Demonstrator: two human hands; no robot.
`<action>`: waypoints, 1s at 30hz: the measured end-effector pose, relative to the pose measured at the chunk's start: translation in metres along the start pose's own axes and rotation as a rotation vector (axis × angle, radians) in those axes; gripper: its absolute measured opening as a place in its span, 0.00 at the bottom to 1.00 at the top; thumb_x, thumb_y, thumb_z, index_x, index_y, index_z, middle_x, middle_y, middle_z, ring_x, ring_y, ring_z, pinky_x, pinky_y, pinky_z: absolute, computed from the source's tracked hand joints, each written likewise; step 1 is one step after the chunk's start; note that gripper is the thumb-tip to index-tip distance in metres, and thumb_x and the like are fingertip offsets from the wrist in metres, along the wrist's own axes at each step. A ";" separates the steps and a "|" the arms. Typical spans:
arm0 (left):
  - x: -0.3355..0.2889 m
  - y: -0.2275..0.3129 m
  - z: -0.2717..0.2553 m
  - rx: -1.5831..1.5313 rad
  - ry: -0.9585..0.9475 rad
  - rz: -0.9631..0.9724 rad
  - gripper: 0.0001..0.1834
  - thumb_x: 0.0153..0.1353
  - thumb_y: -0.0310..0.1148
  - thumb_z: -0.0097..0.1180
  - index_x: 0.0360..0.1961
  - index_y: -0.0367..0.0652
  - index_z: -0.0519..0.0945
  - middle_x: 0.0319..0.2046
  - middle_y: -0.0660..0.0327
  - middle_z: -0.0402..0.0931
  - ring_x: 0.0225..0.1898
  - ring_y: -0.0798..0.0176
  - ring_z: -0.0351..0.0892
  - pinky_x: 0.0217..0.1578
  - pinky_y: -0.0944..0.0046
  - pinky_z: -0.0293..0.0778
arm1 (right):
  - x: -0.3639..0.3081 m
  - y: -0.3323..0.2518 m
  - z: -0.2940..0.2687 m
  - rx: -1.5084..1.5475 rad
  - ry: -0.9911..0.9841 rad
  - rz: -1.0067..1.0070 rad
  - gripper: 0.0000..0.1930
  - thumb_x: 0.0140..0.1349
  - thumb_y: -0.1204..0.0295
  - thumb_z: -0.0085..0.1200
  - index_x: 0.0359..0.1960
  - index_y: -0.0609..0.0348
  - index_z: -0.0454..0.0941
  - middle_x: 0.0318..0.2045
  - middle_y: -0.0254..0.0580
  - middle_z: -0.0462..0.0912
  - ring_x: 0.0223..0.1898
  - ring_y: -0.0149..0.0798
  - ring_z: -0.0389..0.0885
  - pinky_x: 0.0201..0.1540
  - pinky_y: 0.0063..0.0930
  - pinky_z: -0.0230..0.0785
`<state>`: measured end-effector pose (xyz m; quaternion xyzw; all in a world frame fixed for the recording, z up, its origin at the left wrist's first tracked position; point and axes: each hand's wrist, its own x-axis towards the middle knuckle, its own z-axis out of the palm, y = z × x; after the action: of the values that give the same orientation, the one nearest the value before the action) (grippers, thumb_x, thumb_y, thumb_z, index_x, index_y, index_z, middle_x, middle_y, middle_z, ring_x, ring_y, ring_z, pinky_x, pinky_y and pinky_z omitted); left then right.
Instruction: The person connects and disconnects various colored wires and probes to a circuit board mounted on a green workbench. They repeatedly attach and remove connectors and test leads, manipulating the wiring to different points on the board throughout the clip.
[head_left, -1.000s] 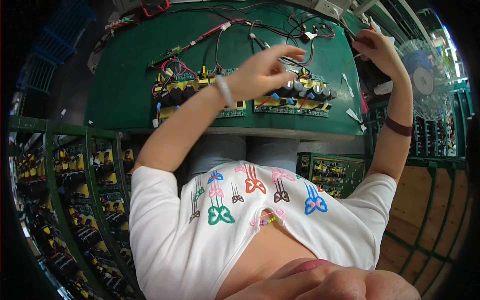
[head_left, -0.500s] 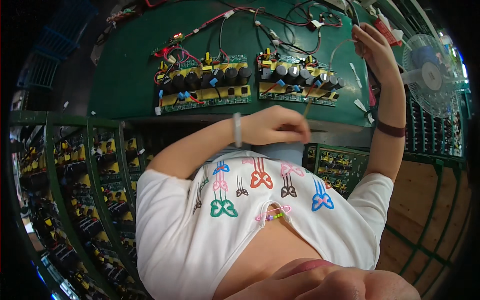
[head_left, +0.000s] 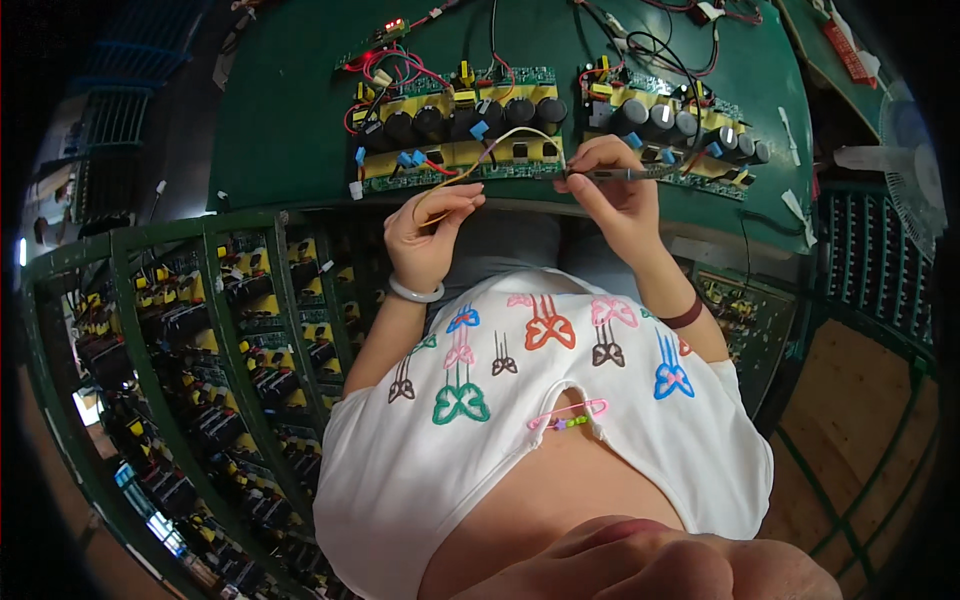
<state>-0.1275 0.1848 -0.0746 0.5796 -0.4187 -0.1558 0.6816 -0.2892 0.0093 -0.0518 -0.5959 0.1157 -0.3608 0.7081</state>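
Observation:
My left hand (head_left: 430, 228) pinches one end of a thin tan wire (head_left: 488, 150) that arcs up and over to my right hand. My right hand (head_left: 612, 190) grips a slim dark pen-like tool (head_left: 625, 174) held level, with the wire's other end at its fingers. Both hands hover at the near edge of the green bench (head_left: 290, 120), just in front of two circuit boards. The left board (head_left: 455, 130) carries black capacitors, blue parts and red wires. The right board (head_left: 680, 125) lies behind my right hand.
A green wire rack (head_left: 200, 340) full of similar boards stands at my left. More boards sit in a rack (head_left: 740, 300) under the bench at right. A white fan (head_left: 905, 150) is at far right. Loose cables and a small red-lit board (head_left: 390, 30) lie at the bench's back.
My right hand came down from the far right of the bench to the near edge. My left hand rose slightly to meet it, and the two now hold the wire between them.

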 end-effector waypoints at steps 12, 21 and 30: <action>0.018 -0.017 0.015 0.477 0.061 0.297 0.10 0.48 0.18 0.71 0.31 0.40 0.83 0.33 0.57 0.86 0.37 0.58 0.86 0.43 0.62 0.78 | 0.004 0.033 0.000 -0.642 0.009 -0.428 0.12 0.52 0.81 0.67 0.36 0.59 0.78 0.36 0.44 0.80 0.35 0.41 0.82 0.37 0.29 0.75; 0.019 -0.019 0.017 0.603 0.006 0.349 0.09 0.49 0.19 0.70 0.31 0.41 0.84 0.33 0.58 0.85 0.36 0.56 0.84 0.41 0.61 0.78 | 0.003 0.037 -0.001 -0.677 -0.018 -0.422 0.14 0.51 0.81 0.68 0.38 0.59 0.78 0.37 0.44 0.80 0.35 0.41 0.82 0.37 0.29 0.75; 0.026 -0.016 0.013 0.633 -0.066 0.376 0.10 0.48 0.17 0.67 0.30 0.43 0.84 0.33 0.61 0.86 0.35 0.57 0.83 0.39 0.61 0.77 | 0.001 0.039 0.001 -0.712 -0.048 -0.423 0.14 0.49 0.80 0.69 0.37 0.58 0.79 0.37 0.43 0.81 0.34 0.43 0.82 0.36 0.30 0.76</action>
<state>-0.1169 0.1539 -0.0792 0.6693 -0.5672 0.0910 0.4713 -0.2735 0.0104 -0.0873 -0.8224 0.0917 -0.4218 0.3706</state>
